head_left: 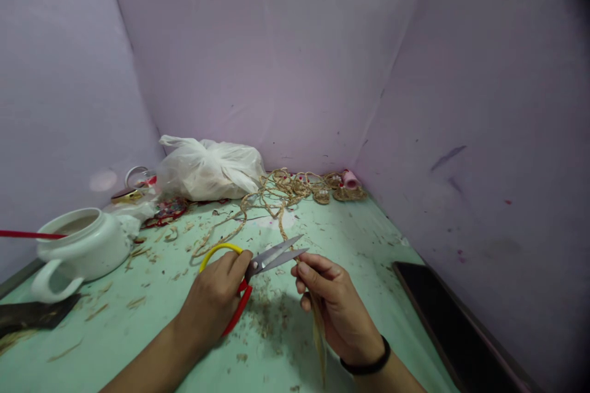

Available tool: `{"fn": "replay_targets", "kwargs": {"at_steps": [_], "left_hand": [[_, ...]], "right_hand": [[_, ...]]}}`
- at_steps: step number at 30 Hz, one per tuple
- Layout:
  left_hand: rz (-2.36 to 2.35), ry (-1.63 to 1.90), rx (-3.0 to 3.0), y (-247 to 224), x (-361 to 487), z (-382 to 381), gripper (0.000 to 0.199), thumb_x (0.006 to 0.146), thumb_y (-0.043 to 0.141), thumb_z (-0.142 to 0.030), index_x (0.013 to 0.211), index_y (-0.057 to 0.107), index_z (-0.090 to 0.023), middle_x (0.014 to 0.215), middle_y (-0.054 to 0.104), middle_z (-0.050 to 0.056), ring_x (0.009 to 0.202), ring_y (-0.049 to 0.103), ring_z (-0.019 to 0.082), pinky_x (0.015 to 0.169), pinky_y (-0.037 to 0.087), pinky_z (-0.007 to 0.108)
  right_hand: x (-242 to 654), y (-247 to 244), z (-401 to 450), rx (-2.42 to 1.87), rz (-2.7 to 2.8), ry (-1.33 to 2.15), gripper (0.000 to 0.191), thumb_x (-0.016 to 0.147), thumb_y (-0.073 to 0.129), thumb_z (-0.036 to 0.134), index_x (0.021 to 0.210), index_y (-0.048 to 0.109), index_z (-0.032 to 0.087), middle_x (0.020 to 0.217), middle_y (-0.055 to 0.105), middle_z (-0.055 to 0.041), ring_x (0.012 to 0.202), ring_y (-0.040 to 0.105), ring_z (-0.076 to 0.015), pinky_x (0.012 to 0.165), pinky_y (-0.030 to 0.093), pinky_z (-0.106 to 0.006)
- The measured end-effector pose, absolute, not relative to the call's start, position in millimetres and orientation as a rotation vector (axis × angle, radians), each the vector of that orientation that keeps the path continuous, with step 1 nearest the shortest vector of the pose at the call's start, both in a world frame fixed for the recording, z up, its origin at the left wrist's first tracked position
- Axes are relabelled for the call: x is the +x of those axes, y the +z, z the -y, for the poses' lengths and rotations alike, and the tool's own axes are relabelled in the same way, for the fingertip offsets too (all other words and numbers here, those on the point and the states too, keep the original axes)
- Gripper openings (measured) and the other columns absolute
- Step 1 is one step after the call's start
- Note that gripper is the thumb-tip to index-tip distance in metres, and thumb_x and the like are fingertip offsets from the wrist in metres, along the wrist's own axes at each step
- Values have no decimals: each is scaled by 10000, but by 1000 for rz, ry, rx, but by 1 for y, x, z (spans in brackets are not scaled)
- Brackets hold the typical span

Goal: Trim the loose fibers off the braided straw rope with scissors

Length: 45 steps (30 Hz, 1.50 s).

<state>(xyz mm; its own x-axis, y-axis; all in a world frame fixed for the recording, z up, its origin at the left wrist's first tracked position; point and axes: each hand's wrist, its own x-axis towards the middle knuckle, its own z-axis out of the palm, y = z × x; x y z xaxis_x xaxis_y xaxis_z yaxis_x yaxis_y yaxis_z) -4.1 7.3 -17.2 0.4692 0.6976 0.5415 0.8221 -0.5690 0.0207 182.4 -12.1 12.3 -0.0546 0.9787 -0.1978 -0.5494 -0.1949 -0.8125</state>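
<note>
Gripping the scissors [255, 265] by their yellow and red handles, the left hand [212, 295] is curling closed around them near the middle of the table, and the blades are standing slightly parted. The right hand [329, 304] is pinching the braided cord [281, 221] between thumb and fingertips, its other fingers curling loosely; a flat tail of loose fibre [318, 331] is hanging below. The blade tips are pointing towards that pinch, crossing the cord in view — whether they are touching it, I cannot tell.

On the right, a strip of tabletop [359, 239] is running between the right hand and a dark flat panel [442, 325], which is lying along that edge and is leaving some elbow room. On the left, a white pot [101, 252] is standing well apart from the left hand, its handle facing the near side and a red stick [27, 234] leaning from its mouth. Beyond the hands, the cord is winding back into a tangle, with a knotted plastic bag [216, 169] sitting beside it and a pink spool [350, 179] resting in the far right corner.

Dry scraps and brown crumbs are littering the pale green surface. Pale lilac walls [276, 61] are enclosing it on three sides — scuffed and dark-marked on the right.
</note>
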Motion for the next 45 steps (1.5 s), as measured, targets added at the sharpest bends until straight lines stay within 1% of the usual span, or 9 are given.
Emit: {"fn": "replay_targets", "kwargs": {"at_steps": [7,11,16,19,22,25,30,36,45], "left_hand": [[1215,-828,-2493,-19,-6,-7,265,796,329,-97,1005,485,-144,715,573,42,607,543,157,525,431,247],[1520,-974,-2614,-14,-5,-5,176,805,339,-147,813,513,-171,656,540,8,583,512,131,534,416,232],[2267,-1713,-2571,2,6,1,162,758,512,-307,860,469,-189,602,501,-49,477,469,88,467,408,207],[2510,-2345,-2523,9,14,8,285,709,582,-294,918,416,-193,602,501,-60,435,458,67,401,373,173],[2548,-2601,-2529,10,19,14,330,668,622,-234,919,412,-189,607,516,-57,428,458,56,374,346,150],[2608,-2635,-2515,8,22,18,320,641,630,-191,882,418,-188,585,505,-67,418,464,55,367,354,150],[2745,-2527,-2509,6,28,24,314,609,624,-175,847,419,-190,554,495,-82,382,443,40,353,346,138],[2880,-2196,-2666,-4,34,30,311,600,588,-167,851,405,-186,515,489,-84,363,453,61,311,330,140],[3107,-1953,-2807,1,44,42,310,562,584,-152,811,402,-177,442,481,-81,296,425,63,280,327,145]], "right_hand": [[182,12,12,-903,654,1569,289,520,772,259,760,667,136,635,617,-9,483,509,-63,344,383,-129],[182,12,12,-903,676,1596,292,525,769,265,765,660,140,626,609,2,487,508,-62,375,395,-141],[177,9,16,-950,706,1759,276,488,786,251,671,611,139,600,630,-12,514,547,-95,492,443,-209],[170,3,19,-964,784,1843,267,485,789,253,639,607,132,590,637,-23,505,542,-95,505,415,-210],[165,-3,23,-1016,864,1845,235,487,790,237,603,616,129,534,609,5,469,506,-69,481,364,-184],[164,-5,23,-1019,940,1878,227,488,790,230,606,631,120,610,648,-30,547,555,-95,535,388,-201],[165,-7,19,-977,882,1790,348,565,748,305,847,642,131,786,660,-66,641,592,-141,613,440,-274],[165,-10,15,-988,846,1686,285,521,777,264,723,636,120,646,658,-34,534,569,-103,543,430,-226],[170,-1,15,-969,711,1685,307,502,785,236,747,635,127,665,674,-40,530,608,-130,528,469,-237]]}}
